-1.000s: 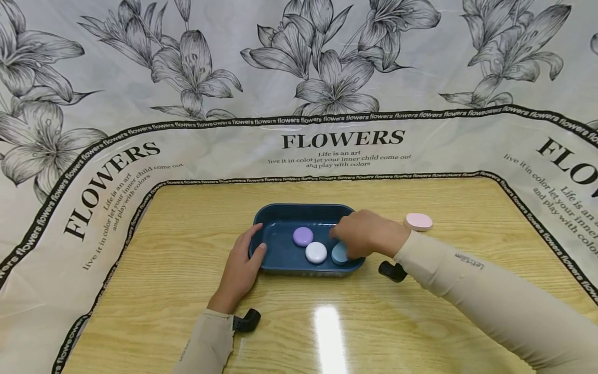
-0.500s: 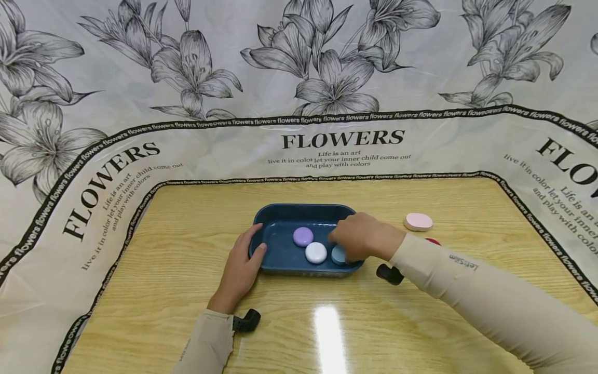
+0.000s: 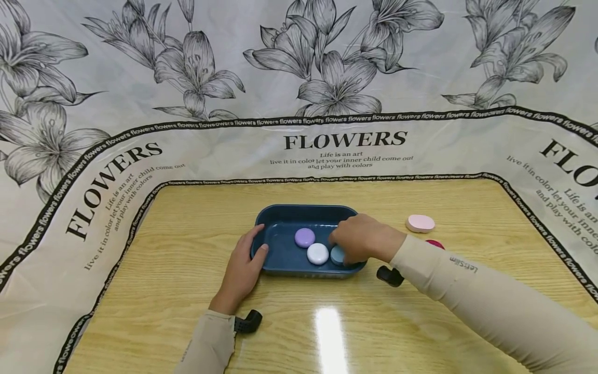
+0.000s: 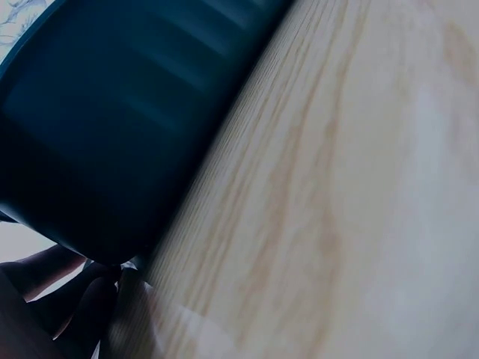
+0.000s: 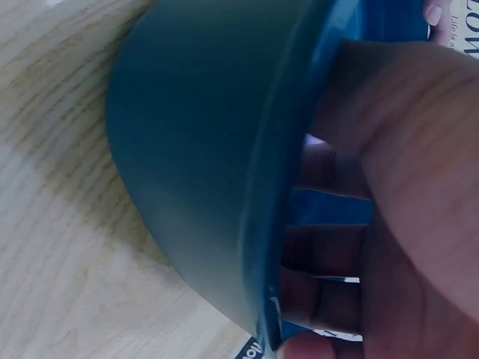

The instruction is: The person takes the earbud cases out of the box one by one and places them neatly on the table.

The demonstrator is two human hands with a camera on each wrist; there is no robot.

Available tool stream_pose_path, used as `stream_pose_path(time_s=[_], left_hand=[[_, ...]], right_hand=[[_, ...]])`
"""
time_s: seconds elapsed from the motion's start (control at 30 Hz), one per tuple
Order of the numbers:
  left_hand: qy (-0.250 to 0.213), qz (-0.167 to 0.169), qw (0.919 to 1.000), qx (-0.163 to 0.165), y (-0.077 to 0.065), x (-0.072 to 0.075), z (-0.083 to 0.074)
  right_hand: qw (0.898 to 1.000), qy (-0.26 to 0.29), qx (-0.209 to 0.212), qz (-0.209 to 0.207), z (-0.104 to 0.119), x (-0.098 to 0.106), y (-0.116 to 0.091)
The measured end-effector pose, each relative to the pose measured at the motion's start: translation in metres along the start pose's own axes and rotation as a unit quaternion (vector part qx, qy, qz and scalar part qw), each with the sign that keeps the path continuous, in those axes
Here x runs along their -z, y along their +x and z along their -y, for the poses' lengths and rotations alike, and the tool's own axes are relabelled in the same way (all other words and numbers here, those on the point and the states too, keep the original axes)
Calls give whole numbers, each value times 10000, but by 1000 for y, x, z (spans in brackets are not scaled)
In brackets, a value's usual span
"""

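Note:
A dark blue tray (image 3: 280, 234) with rounded corners sits on the table. At its left end my left hand (image 3: 240, 272) grips the rim, thumb and fingertips over the edge; some of its fingers show beneath the tray corner in the left wrist view. My right hand (image 3: 357, 239) reaches over the right rim, fingers bent down inside. It pinches a light blue round disc (image 3: 337, 255), partly hidden by the hand. Just left of that disc lies a glossy white round disc (image 3: 317, 254), with a purple one (image 3: 304, 238) behind it. In the right wrist view the tray wall hides the discs.
A pink oval block (image 3: 420, 223) lies on the wooden table (image 3: 196, 218) right of the tray. A red object (image 3: 435, 243) peeks out behind the right sleeve (image 3: 467, 280), mostly hidden. Flower-printed cloth (image 3: 345, 166) borders the table at the back and sides.
My right hand and forearm have shifted slightly left and down, with the light blue disc moving a little left. The red object has come into sight behind the sleeve. My left hand stays put.

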State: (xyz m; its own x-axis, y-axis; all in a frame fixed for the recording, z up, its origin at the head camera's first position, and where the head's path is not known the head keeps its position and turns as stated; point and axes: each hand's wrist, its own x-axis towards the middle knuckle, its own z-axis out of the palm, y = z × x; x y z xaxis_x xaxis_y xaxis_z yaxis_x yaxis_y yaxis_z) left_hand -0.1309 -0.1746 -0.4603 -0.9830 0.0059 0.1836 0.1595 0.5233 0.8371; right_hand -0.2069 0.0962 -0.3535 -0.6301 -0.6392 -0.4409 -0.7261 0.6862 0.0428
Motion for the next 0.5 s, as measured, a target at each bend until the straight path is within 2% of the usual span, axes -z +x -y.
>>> stream_pose_path(time_s=[0.23,0.5], left_hand=[[11,-12,10000,-2,0,1,-1],[12,-9,10000,19,0,0,-3]], right_hand=[[9998,-196,31,-35,1,-4,1],[9996,-135,122,-229,-1,-2,-3]])
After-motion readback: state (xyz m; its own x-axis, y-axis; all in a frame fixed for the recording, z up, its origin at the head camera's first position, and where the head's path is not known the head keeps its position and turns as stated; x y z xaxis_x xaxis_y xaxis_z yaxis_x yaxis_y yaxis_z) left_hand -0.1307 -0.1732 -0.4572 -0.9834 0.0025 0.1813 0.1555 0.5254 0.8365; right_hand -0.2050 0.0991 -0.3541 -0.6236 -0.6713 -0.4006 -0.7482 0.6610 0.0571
